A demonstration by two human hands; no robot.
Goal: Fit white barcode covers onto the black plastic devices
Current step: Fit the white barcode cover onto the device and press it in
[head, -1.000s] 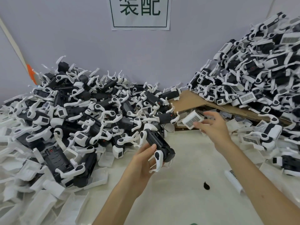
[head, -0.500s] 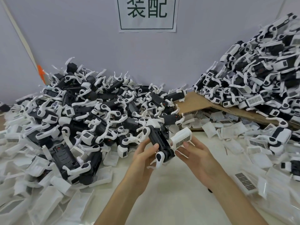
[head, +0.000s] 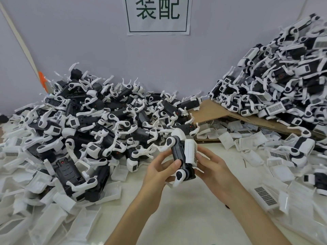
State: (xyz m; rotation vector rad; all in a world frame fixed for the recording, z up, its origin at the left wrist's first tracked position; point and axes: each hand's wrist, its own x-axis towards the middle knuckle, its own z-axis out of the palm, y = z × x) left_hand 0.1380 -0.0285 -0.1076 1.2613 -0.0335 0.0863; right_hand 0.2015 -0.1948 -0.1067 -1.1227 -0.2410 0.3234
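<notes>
Centre frame, left grip [head: 159, 167] clasps the black device [head: 177, 152]; right grip [head: 212, 167] pinches the white cover [head: 190, 151] alongside it. Pressed askew, it may jam.

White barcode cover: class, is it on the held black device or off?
Touching; seating cannot tell: right hand holds the white barcode cover against the black device in the left hand.

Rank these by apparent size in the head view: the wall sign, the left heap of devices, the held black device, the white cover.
1. left heap of devices
2. wall sign, cropped at the top edge
3. black device
4. white cover
The held parts sit nearest the camera, so true sizes may differ.
</notes>
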